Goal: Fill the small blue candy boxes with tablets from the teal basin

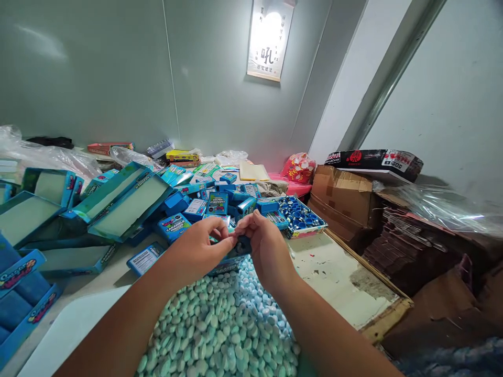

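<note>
My left hand (210, 242) and my right hand (269, 248) meet over a heap of pale blue-green candies (220, 319). Both are closed, fingertips together, around a small dark blue box (243, 245) that my fingers largely cover; its details cannot be made out. Just below them a printed blue edge (226, 266) shows against the candies. Behind my hands lie many small blue candy boxes (218, 203) in a loose pile. To their right, a shallow tray (306, 233) holds many shiny, round, dark blue pieces (301, 212).
Larger blue display cartons (129, 204) are stacked at the left, with another one (27, 303) nearer. A worn board (334, 277) extends to the right. Brown cardboard boxes (341, 196) and a flat black box (373, 158) stand beyond it. A scroll (267, 57) hangs on the wall.
</note>
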Motion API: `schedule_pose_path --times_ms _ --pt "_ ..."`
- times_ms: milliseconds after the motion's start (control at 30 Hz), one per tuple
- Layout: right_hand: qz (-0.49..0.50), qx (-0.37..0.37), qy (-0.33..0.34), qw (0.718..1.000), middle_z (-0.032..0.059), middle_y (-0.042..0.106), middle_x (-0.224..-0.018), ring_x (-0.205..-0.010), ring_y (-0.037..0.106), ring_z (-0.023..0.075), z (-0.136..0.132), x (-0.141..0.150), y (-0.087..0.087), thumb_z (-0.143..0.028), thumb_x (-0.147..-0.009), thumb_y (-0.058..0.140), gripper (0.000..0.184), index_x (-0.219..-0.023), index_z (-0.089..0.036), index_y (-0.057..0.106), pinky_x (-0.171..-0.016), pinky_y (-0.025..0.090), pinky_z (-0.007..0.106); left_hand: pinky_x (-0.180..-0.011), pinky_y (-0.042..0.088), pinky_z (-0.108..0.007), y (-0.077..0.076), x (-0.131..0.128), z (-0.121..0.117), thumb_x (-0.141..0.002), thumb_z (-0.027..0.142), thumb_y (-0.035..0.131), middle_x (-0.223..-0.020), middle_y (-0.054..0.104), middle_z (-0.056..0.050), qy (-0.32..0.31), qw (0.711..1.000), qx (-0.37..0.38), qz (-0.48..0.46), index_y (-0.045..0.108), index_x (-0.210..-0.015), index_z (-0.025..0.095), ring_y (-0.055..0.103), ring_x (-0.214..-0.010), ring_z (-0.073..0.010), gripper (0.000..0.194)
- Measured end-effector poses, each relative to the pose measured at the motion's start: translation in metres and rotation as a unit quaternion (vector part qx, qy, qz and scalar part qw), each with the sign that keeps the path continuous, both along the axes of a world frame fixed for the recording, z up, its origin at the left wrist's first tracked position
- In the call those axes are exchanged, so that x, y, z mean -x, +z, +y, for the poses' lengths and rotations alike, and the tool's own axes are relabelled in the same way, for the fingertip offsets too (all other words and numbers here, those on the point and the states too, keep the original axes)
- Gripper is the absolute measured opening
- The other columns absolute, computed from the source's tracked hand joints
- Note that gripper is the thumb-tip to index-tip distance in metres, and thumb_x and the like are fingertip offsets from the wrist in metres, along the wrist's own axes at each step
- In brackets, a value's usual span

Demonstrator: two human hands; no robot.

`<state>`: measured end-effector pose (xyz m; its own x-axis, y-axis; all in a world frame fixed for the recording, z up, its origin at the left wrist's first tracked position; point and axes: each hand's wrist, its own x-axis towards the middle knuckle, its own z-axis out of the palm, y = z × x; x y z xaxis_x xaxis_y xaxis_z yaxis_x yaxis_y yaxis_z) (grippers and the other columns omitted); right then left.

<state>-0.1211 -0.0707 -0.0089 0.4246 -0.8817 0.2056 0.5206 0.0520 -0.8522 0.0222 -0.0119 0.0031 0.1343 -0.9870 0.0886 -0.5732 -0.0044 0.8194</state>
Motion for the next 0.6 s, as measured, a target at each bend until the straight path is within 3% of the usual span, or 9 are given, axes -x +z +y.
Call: schedule_pose_path --times_ms 67,233,367,433,500,600 --pt "0.007 -0.016 0.007 1.0 0.001 0.062 -0.072 -0.07 0.057 0.0171 0.0 0.0 0.001 -0.052 -0.085 0.066 0.037 -0.067 -0.019 0.065 -0.071 0.045 0.029 -0.059 0.035 -0.026 -0.004 0.001 -0.003 -0.086 0.055 0.062 -0.078 0.06 0.002 -0.001 1.0 -0.024 0.007 0.058 -0.082 0.02 0.052 -0.067 -0.0145 0.035" --pt "0.006 -0.043 0.018 0.999 0.0009 0.061 -0.074 -0.076 0.058 0.0179 0.0 0.003 0.003 -0.055 -0.082 0.067 0.038 -0.068 -0.019 0.065 -0.07 0.044 0.028 -0.066 0.038 -0.028 -0.012 0.004 -0.013 -0.073 0.058 0.075 -0.079 0.062 0.002 0.03 0.999 -0.025 0.029 0.053 -0.079 0.021 0.058 -0.077 -0.0183 0.043" --pt "-0.001 -0.046 0.013 0.999 0.0007 0.061 -0.072 -0.076 0.059 0.0187 -0.004 0.002 0.0 -0.057 -0.078 0.071 0.04 -0.066 -0.02 0.064 -0.078 0.046 0.031 -0.082 0.048 -0.034 -0.009 -0.002 -0.004 -0.071 0.059 0.08 -0.108 0.069 -0.003 -0.025 1.0 -0.005 -0.009 0.063 -0.1 0.024 0.063 -0.102 -0.0264 0.049" --pt "0.003 -0.047 -0.005 0.999 0.0006 0.062 -0.072 -0.075 0.059 0.0189 -0.009 0.001 -0.003 -0.058 -0.076 0.072 0.04 -0.066 -0.02 0.064 -0.08 0.046 0.033 -0.092 0.051 -0.038 -0.007 -0.004 0.002 -0.07 0.052 0.084 -0.124 0.068 -0.004 -0.069 0.996 -0.001 -0.053 0.065 -0.118 0.028 0.063 -0.113 -0.0295 0.057" --pt "0.014 -0.046 -0.043 0.998 0.0008 0.062 -0.073 -0.074 0.059 0.0191 -0.013 0.0 -0.006 -0.057 -0.077 0.07 0.038 -0.067 -0.02 0.064 -0.078 0.046 0.033 -0.1 0.051 -0.042 -0.004 -0.004 0.005 -0.074 0.043 0.082 -0.126 0.069 -0.005 -0.082 0.991 0.021 -0.099 0.068 -0.125 0.03 0.064 -0.117 -0.0305 0.055" --pt "0.023 -0.042 -0.108 0.993 0.0014 0.063 -0.075 -0.076 0.06 0.02 -0.018 0.001 -0.011 -0.053 -0.078 0.066 0.033 -0.07 -0.021 0.064 -0.078 0.047 0.034 -0.105 0.051 -0.045 0.006 -0.002 0.009 -0.08 0.041 0.078 -0.121 0.074 -0.006 -0.015 0.989 0.084 -0.117 0.073 -0.124 0.028 0.067 -0.116 -0.0317 0.046"
